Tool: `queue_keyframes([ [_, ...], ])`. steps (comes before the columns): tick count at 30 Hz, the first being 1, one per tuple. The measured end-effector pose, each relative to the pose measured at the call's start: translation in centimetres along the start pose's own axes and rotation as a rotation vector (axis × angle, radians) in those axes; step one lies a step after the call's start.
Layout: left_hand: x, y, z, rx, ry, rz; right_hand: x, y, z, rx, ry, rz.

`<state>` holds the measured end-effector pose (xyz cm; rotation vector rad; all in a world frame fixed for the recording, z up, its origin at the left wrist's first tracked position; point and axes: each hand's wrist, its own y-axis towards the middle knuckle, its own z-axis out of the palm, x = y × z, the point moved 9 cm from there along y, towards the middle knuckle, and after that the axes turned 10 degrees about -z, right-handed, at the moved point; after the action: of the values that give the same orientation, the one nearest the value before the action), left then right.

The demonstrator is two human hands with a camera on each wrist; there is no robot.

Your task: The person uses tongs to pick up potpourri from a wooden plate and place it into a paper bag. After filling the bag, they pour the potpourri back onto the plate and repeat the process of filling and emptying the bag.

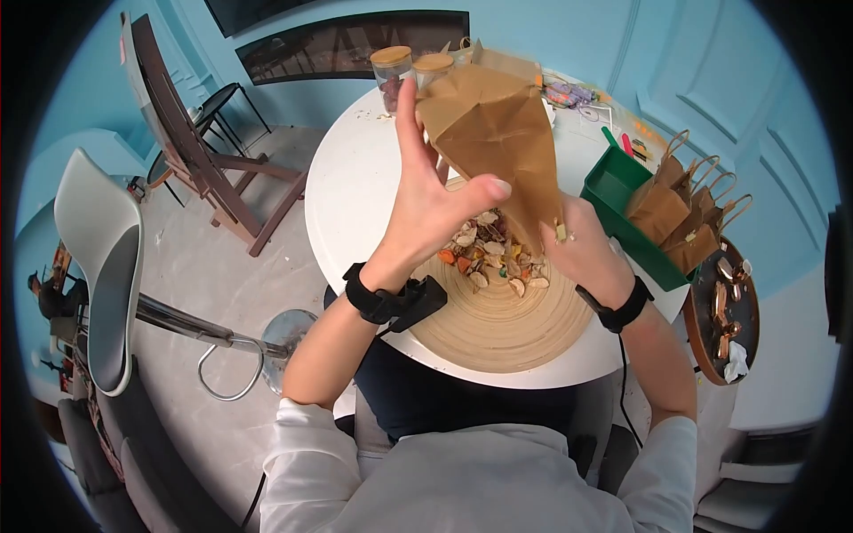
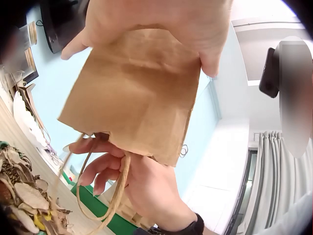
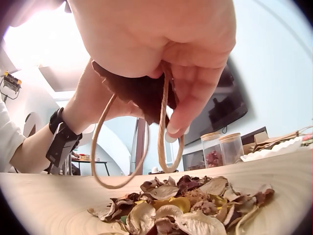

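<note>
An upside-down brown paper bag (image 1: 498, 133) with twisted paper handles (image 2: 119, 188) is tilted over a heap of potpourri (image 1: 489, 253). The dried petals and slices lie on a round wooden mat (image 1: 533, 338). Against the bag's base end rests my left hand (image 1: 426, 200), its thumb and index finger spread wide and straight. My right hand (image 1: 586, 253) grips the bag by its mouth. In the right wrist view, the right hand's fingers (image 3: 188, 100) curl at the bag's edge beside the hanging handle loops. Small pale bits show on the bag near that hand.
A green box (image 1: 613, 182) holding several small paper bags (image 1: 680, 209) stands to the right on the white table (image 1: 351, 178). Two wood-lidded jars (image 1: 391, 75) are at the back. Lower right is a round tray (image 1: 751, 342) with copper-coloured pieces; a bar stool (image 1: 107, 266) stands left.
</note>
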<state>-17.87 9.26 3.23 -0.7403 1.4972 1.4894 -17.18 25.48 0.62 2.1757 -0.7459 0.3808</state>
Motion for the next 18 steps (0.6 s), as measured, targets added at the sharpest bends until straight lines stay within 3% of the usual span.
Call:
queue_keyframes([
  [5,0.2,0.1,-0.5,0.033,0.065,-0.04,-1.3,-0.4,-0.3,0.032,-0.083,0.029],
  [16,-0.1,0.1,-1.9,-0.059,0.097,-0.117,-0.6,0.3,-2.4,-0.137,-0.227,-0.087],
  [18,0.5,0.8,-2.7,-0.06,0.064,-0.096,-1.2,0.3,-2.6,-0.119,-0.262,-0.038],
])
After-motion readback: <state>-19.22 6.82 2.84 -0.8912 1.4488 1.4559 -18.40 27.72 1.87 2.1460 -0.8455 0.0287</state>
